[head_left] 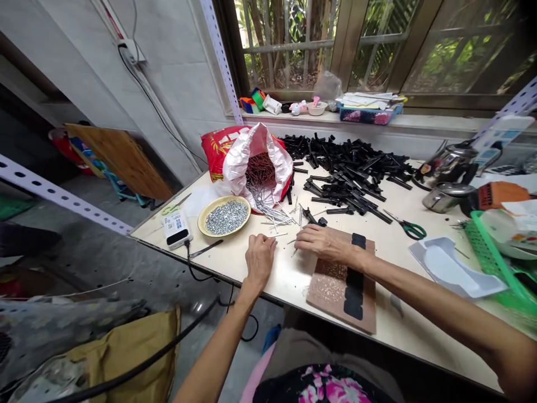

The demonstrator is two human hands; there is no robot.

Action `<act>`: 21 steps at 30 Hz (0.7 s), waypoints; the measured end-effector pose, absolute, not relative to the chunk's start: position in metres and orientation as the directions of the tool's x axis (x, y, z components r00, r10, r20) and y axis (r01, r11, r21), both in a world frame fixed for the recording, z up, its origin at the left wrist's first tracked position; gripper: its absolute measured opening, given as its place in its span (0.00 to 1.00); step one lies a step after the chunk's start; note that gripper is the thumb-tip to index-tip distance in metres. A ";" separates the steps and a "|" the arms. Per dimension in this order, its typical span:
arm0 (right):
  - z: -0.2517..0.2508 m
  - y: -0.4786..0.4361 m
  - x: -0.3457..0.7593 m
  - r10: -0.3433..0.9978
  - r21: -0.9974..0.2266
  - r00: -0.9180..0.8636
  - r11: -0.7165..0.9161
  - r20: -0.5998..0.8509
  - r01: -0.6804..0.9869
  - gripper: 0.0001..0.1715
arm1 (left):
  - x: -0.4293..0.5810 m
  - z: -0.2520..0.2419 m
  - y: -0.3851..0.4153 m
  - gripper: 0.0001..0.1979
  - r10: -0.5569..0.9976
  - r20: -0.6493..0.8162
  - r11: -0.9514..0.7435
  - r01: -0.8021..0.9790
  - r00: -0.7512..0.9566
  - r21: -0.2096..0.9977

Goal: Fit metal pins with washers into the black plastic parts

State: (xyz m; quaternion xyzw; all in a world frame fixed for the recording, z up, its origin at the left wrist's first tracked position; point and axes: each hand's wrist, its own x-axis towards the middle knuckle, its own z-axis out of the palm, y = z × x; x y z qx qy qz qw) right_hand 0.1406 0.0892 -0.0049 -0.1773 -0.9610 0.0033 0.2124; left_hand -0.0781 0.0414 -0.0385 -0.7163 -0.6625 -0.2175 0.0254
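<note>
My left hand (260,258) rests at the table's front part with its fingers pinched together. A thin metal rod (277,234) runs out from those fingertips. To its right, my right hand (321,244) reaches over a brown board (327,282) with black pads (354,285), its fingers bent down and closed around a thin metal rod (294,253). Just beyond that hand lies a black plastic part (309,217). Loose rods (277,215) spill from a red and white bag (258,145). A yellow dish (202,221) holding small silvery pieces (226,217) stands left of my hands.
A large heap of black plastic parts (352,173) covers the table's back. Green-handled scissors (413,229), a metal kettle (451,162) and a green basket (489,257) are at the right. A white device (176,228) with a cable sits near the left edge.
</note>
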 end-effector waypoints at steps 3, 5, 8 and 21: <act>0.011 0.079 0.142 0.454 -0.222 -0.709 0.889 0.539 0.400 0.16 | -0.070 -0.040 0.053 0.10 0.960 0.274 -0.110 0.979 0.060 0.172; 0.017 0.069 0.144 0.560 -0.335 -0.588 0.826 0.584 0.454 0.16 | -0.068 -0.042 0.058 0.11 0.967 0.248 -0.098 0.984 0.059 0.150; 0.018 0.054 0.147 0.669 -0.447 -0.484 0.741 0.565 0.501 0.17 | -0.068 -0.044 0.061 0.11 0.969 0.247 -0.076 0.980 0.029 0.186; 0.015 0.032 0.136 0.814 -0.531 -0.414 0.581 0.408 0.617 0.16 | -0.038 -0.005 0.040 0.16 0.985 -0.135 0.118 -0.148 -0.108 0.982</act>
